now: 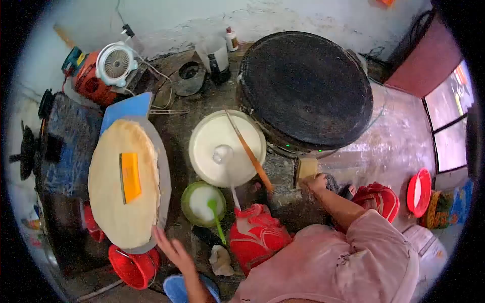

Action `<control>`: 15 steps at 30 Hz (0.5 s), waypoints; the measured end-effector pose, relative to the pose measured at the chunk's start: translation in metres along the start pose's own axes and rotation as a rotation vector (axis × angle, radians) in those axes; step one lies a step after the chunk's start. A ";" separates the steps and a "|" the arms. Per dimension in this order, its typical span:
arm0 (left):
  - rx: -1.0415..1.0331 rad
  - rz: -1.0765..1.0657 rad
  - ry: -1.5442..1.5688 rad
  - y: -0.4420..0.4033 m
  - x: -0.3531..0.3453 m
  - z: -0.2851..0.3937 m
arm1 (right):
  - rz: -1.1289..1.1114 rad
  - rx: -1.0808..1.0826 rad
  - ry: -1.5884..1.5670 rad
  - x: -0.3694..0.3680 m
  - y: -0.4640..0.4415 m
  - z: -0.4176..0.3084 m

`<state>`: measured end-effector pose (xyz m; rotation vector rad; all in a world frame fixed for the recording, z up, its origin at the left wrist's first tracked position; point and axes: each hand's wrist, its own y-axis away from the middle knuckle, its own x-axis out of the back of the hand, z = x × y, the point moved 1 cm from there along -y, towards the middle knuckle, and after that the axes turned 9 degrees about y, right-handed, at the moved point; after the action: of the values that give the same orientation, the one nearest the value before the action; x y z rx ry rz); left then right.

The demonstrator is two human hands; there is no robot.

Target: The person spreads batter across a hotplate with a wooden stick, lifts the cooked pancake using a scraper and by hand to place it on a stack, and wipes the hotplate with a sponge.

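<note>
My left hand (174, 251) is open, fingers stretched out at the lower edge of a tall stack of thin round pancakes (108, 182). The stack lies on a grey round board (162, 187), and an orange-yellow scraper (132, 178) with a dark edge rests on top. My right hand (318, 184) is closed on a pale yellow block (306, 167), perhaps a sponge, just below the big black round griddle (305, 88). Between the hands stands a bucket of white batter (207, 146), with a ladle (222, 153) in it and a wooden stick (247, 151) across its rim.
A green bowl (189, 217) of white stuff holds a green spoon (217, 219). Red bags (257, 235) lie near my body. A red bucket (132, 267) stands at lower left, a red basin (419, 192) at right. A blower (116, 63) and a jug (212, 53) stand behind.
</note>
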<state>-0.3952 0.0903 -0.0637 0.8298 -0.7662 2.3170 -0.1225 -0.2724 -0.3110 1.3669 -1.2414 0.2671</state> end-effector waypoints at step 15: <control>-0.009 -0.156 0.240 0.058 -0.062 0.135 | -0.313 0.649 0.384 0.122 0.062 -0.032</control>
<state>-0.3422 -0.0579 -0.0376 0.5715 -0.5857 2.2195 -0.1047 -0.2884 -0.1727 1.9235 -0.6194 0.7166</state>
